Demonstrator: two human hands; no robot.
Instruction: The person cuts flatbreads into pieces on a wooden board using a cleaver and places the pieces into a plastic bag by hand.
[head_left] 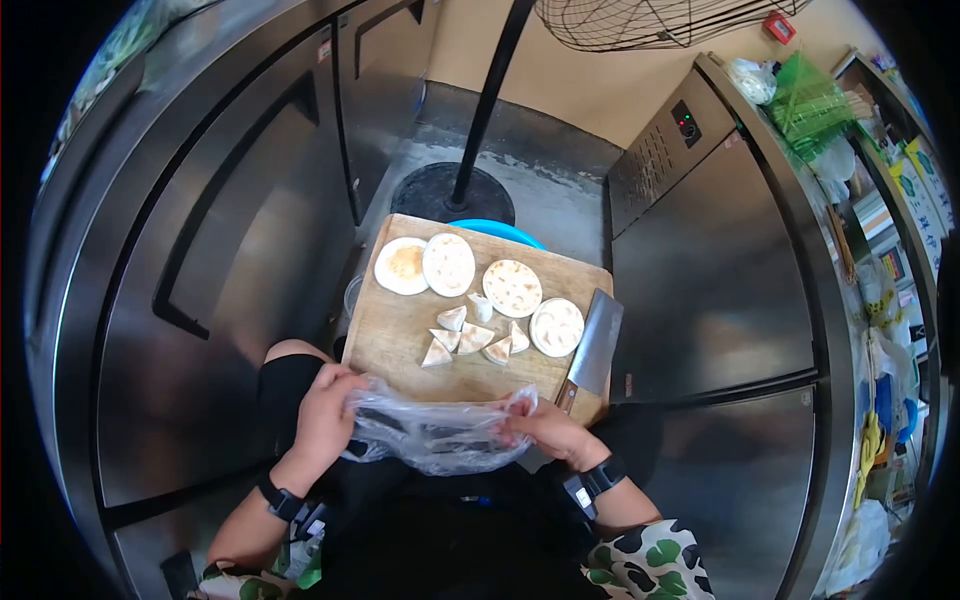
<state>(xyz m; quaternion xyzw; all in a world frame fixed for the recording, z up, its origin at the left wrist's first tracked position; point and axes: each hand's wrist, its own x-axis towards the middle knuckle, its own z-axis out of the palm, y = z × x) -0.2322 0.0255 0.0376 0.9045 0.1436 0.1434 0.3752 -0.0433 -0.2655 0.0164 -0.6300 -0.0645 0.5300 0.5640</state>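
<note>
In front of us lies a tan, rectangular wooden board, and over its near edge a clear, crumpled plastic bag. The bag stretches left to right, its left end grasped in our left hand, its right end pinched in our right hand. A broad-bladed steel cleaver, handle nearest our right hand, lies along the board's right side. Beyond the bag sit four round, pale flatbreads and, closer, small browned bread wedges.

Flatbreads on board (cleaver at right)
</note>
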